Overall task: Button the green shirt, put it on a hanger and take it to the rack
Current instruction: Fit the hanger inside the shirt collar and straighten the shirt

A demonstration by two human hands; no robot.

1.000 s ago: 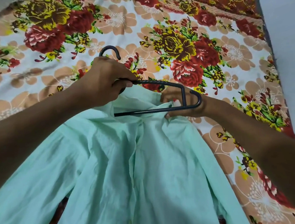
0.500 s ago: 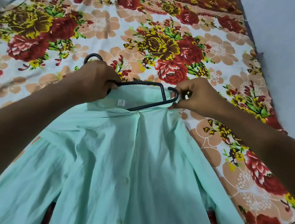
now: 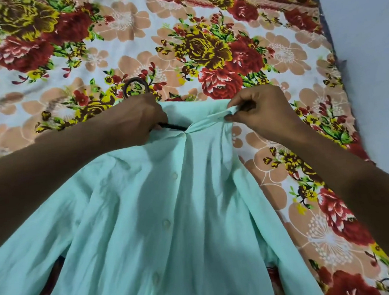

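The pale green shirt (image 3: 162, 219) lies buttoned, front up, on the bed, collar away from me. A dark hanger (image 3: 135, 83) is mostly inside the shirt's neck; only its hook and a short piece of its bar near the collar show. My left hand (image 3: 131, 122) grips the hanger at the neck, just below the hook. My right hand (image 3: 258, 112) pinches the collar cloth at the shirt's right shoulder, where the hanger's end is hidden under the fabric.
The flowered bedsheet (image 3: 204, 41) covers the bed around the shirt. The bed's right edge (image 3: 343, 70) meets a pale grey floor (image 3: 371, 40). The shirt's sleeves spread out toward the lower left and lower right.
The hanger's right end, exposed before, has gone inside the shirt's collar. My right hand has let go of the hanger tip and now pinches the collar cloth over it.
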